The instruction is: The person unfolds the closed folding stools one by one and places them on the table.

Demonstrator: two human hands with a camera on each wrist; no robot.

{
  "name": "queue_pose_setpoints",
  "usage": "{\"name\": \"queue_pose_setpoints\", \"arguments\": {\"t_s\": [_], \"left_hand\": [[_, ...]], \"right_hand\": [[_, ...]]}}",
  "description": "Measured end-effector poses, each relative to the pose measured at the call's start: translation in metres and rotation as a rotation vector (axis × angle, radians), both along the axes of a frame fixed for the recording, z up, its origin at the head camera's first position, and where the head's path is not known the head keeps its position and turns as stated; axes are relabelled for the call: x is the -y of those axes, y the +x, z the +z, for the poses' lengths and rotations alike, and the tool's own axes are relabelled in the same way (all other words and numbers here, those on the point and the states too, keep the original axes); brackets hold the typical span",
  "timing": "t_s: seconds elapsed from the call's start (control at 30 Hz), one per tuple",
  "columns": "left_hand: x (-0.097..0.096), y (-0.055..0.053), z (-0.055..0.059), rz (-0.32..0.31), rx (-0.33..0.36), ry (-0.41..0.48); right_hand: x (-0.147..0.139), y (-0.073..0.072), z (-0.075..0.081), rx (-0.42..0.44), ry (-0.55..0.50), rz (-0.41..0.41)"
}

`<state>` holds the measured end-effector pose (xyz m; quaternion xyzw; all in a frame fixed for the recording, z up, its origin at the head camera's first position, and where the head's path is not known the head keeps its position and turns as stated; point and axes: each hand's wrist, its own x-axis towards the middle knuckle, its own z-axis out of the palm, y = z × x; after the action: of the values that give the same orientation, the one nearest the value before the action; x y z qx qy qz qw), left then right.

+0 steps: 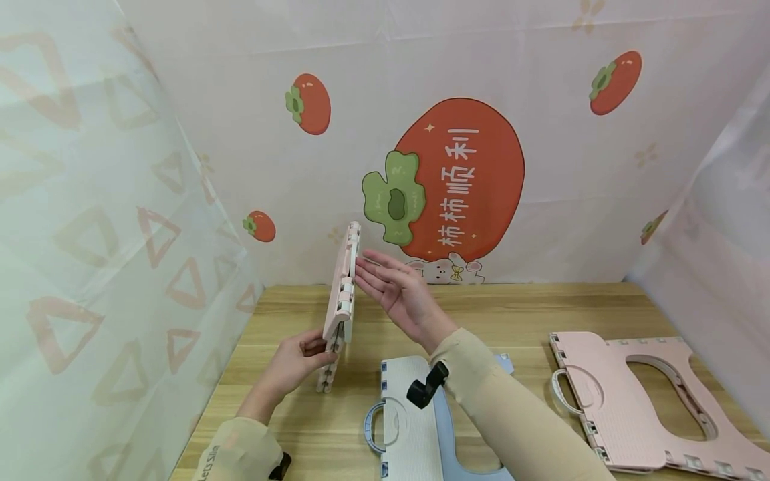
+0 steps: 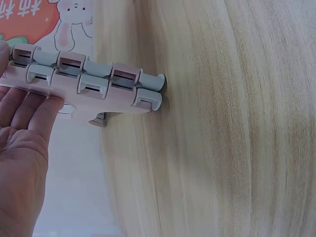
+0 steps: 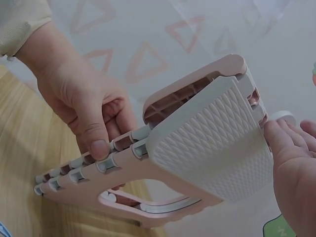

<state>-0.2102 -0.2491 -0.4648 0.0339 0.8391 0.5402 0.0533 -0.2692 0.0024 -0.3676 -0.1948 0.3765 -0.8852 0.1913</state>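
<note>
Folded pink stool [image 1: 340, 300]: you are standing it on edge on the bench [image 1: 529, 314], near the 10 o'clock corner. Your left hand [image 1: 295, 364] is curling round its lower hinged edge, thumb on the knuckles, likely steadying it upright. Your right hand [image 1: 394, 294], fingers straight and spread, is touching its upper end. A blue-grey stool [image 1: 409, 421] is lying flat at 6 o'clock and another pink stool [image 1: 637, 401] at 4 o'clock.

The place was a small staged booth, not a lived-in room: a light wooden worktop [image 1: 529, 314] was boxed in by hung fabric, a pale persimmon-printed backdrop [image 1: 460, 180] beyond the fingers and a translucent triangle-patterned curtain [image 1: 90, 254] to their left.
</note>
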Motion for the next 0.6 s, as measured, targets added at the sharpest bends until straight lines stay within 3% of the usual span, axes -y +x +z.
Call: {"name": "queue_pose_setpoints", "arguments": {"t_s": [0.6], "left_hand": [[-0.0013, 0.0003, -0.0040, -0.006, -0.003, 0.036]], "right_hand": [[0.0042, 0.0012, 0.0022, -0.040, 0.001, 0.029]]}}
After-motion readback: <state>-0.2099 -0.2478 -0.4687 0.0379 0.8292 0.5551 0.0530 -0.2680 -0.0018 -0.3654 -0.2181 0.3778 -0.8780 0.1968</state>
